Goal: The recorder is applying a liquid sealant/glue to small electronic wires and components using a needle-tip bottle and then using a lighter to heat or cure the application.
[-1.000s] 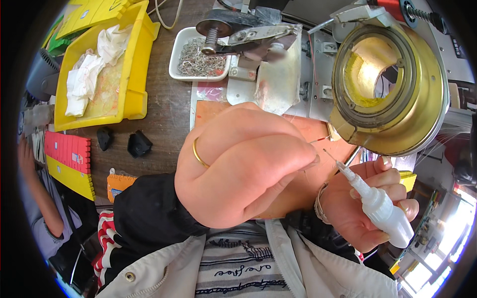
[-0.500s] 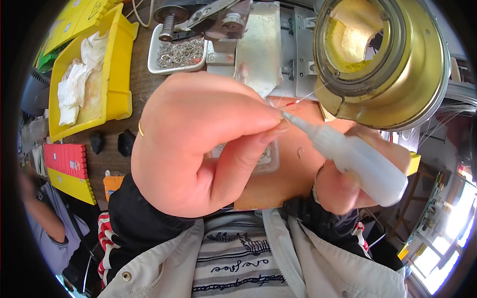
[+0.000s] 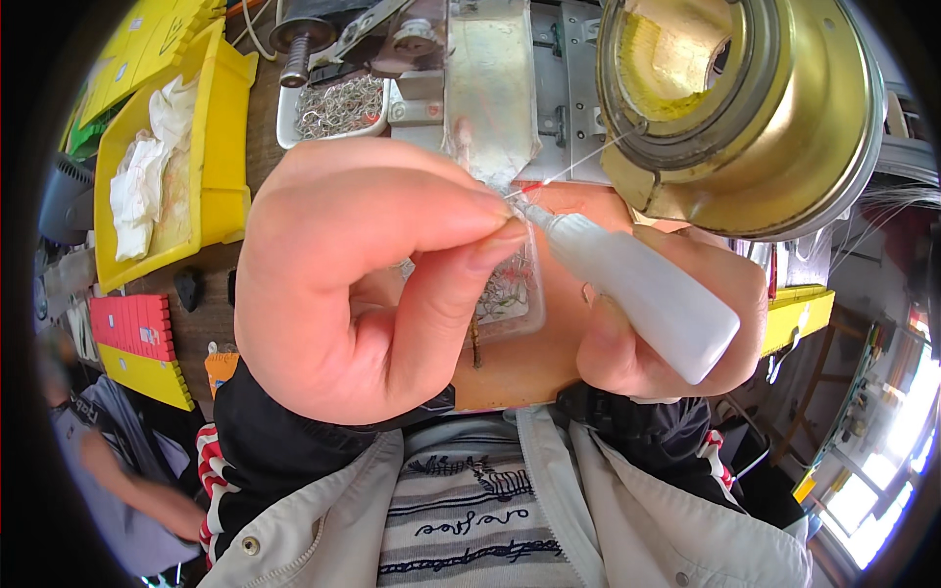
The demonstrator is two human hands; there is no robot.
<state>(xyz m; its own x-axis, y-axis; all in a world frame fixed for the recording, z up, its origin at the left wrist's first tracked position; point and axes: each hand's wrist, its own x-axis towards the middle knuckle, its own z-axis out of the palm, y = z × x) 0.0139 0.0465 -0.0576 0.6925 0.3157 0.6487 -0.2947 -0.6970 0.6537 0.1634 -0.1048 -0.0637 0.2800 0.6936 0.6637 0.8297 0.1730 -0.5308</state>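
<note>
My left hand [image 3: 343,265] is closed in a pinch, thumb against curled forefinger, on a thin fishing line [image 3: 578,165]. The line slants up from my fingertips to the brass-coloured drum, with a small red piece on it near them. In my right hand [image 3: 735,279] lies a translucent white squeeze bottle [image 3: 647,294], tilted so its narrow nozzle points up-left. The nozzle tip is beside the line at my left fingertips; whether they touch I cannot tell. Below my left fingers is a clear plastic box [image 3: 535,316] holding small hooks, partly hidden by the hand.
A large brass-coloured drum [image 3: 814,127] stands at far right. Metal machine parts [image 3: 495,88] lie ahead. A white dish [image 3: 285,122] of metal hooks sits behind my left hand. At left are a yellow bin [image 3: 206,167] with white cloths and another person's arm [image 3: 137,485].
Both hands have shifted left, the bottle with my right hand. The nozzle now meets the area of the line's red piece. The other person's arm at lower left has moved.
</note>
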